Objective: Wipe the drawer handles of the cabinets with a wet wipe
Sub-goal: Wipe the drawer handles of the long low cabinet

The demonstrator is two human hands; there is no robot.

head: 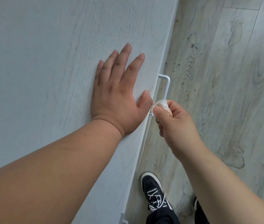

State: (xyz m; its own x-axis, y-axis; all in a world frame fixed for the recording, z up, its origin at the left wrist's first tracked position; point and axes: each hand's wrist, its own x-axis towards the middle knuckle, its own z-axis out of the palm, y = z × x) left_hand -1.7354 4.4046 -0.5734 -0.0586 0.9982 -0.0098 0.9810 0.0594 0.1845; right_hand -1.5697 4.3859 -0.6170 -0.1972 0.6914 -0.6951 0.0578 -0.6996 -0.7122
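Note:
A white bar handle (167, 84) sticks out from the front edge of the pale wood-grain cabinet (55, 62). My right hand (175, 125) pinches a white wet wipe (160, 105) wrapped around the lower part of the handle. The handle's lower end is hidden by the wipe and fingers. My left hand (118, 92) lies flat on the cabinet top, fingers spread, thumb near the edge just beside the handle.
Grey wood-look floor (225, 78) lies to the right, below the cabinet edge. My dark shoe with white laces (154, 193) stands close to the cabinet at the bottom. Part of another handle (124, 221) shows at the bottom edge.

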